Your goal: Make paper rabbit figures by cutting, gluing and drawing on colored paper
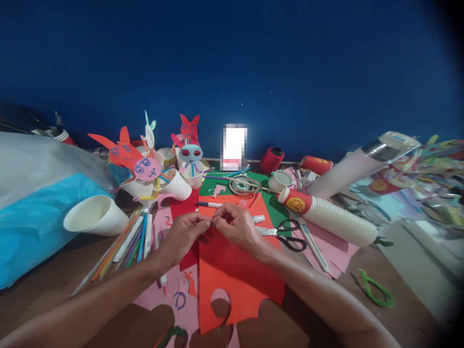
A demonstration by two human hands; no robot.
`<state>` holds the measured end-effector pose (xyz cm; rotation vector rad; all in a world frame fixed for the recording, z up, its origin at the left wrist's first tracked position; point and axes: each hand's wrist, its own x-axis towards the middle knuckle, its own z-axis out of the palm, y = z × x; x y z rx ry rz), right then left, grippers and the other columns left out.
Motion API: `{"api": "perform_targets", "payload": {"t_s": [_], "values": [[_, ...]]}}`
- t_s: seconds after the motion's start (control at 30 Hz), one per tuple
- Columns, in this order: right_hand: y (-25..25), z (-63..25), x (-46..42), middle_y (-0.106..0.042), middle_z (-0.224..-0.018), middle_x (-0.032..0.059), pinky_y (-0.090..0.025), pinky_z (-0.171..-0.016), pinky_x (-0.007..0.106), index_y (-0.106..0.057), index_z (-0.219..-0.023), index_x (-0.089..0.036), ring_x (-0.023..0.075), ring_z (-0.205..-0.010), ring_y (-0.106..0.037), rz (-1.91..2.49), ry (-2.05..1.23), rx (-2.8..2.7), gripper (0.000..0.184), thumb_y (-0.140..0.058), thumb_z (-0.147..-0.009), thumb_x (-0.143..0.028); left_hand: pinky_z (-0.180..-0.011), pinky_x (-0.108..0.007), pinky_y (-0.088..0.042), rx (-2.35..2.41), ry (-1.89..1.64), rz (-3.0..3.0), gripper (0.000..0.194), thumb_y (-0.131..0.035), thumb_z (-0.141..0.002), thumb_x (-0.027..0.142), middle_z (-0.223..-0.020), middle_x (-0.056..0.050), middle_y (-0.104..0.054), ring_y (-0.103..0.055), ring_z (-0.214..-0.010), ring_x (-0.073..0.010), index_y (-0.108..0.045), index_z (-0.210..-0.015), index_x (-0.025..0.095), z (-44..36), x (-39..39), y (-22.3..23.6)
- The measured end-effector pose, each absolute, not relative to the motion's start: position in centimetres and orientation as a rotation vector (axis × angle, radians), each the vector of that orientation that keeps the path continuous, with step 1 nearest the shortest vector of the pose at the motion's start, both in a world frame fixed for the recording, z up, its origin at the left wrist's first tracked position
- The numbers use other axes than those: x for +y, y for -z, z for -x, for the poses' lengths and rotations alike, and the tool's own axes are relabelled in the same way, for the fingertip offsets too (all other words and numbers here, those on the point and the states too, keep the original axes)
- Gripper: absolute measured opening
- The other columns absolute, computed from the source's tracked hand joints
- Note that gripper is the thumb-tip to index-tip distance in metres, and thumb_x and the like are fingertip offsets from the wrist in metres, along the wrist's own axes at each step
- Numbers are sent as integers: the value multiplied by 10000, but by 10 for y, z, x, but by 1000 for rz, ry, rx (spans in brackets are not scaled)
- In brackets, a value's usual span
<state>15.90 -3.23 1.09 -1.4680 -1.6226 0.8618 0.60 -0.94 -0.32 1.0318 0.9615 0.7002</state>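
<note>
Over an orange paper sheet (239,270) with round cutouts, my left hand (186,237) and my right hand (237,227) meet fingertip to fingertip. Both are closed in a pinch. Whatever sits between the fingers is too small to make out; a bluish speck shows there. Scissors with black handles (284,233) lie just right of my right hand, near a white capped tube (258,219). A marker (210,204) rests behind my hands. Pink paper (163,241) lies under my left forearm.
Paper animal faces (147,168) on cups stand at the back left. Several markers (139,237) and a tipped white cup (96,215) are at left. Stacked paper cups (333,217), a cutter knife (313,244) and a green pipe cleaner loop (377,290) lie at right.
</note>
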Motion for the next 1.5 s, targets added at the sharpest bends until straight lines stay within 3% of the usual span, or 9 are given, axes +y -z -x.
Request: {"api": "perform_targets", "payload": {"t_s": [0.23,0.5,0.67,1.03,1.2,1.5], "values": [[-11,-163,-27,-499,-653,-25,-353,-502,194,-513,-803,-171,88,-560,-457,1307,-1085,-1380,118,-460,-808,-277,-511,-240,-475,1022,-762,-1004,148,-647,-663,293,-612,11,-601,-551,-555,-115,-618,-662,149,-8,-7,1],[-6,-162,-28,-554,-667,-14,-347,-523,198,-557,-748,-167,93,-581,-462,1409,-1066,-1535,133,-536,-769,-297,-501,-217,-465,1023,-761,-1012,141,-633,-679,288,-584,25,-590,-539,-523,-95,-610,-658,151,-7,-7,2],[-3,-161,-27,-515,-599,-27,-312,-480,194,-545,-688,-161,79,-521,-417,1440,-1046,-1541,118,-514,-768,-242,-486,-222,-472,1006,-770,-1007,153,-642,-676,294,-575,27,-573,-533,-519,-95,-602,-649,149,-7,-7,5],[6,-166,-19,-464,-566,-49,-294,-417,183,-499,-666,-170,61,-452,-383,1278,-1362,-1235,190,-565,-751,-326,-455,-217,-466,900,-706,-823,142,-599,-713,283,-638,5,-600,-624,-563,-141,-586,-747,145,-5,-4,2],[3,-167,-18,-500,-604,-33,-325,-467,192,-542,-707,-159,76,-514,-429,1235,-1312,-1259,210,-574,-750,-362,-457,-196,-459,963,-708,-910,134,-631,-695,263,-559,16,-587,-593,-516,-112,-578,-693,140,-6,-4,2],[-7,-180,-12,-527,-651,-18,-362,-550,204,-565,-755,-164,88,-574,-459,1225,-1154,-1336,230,-493,-822,-371,-486,-210,-461,990,-717,-991,136,-606,-721,264,-601,-3,-629,-588,-519,-108,-578,-677,138,-6,-4,0]]}}
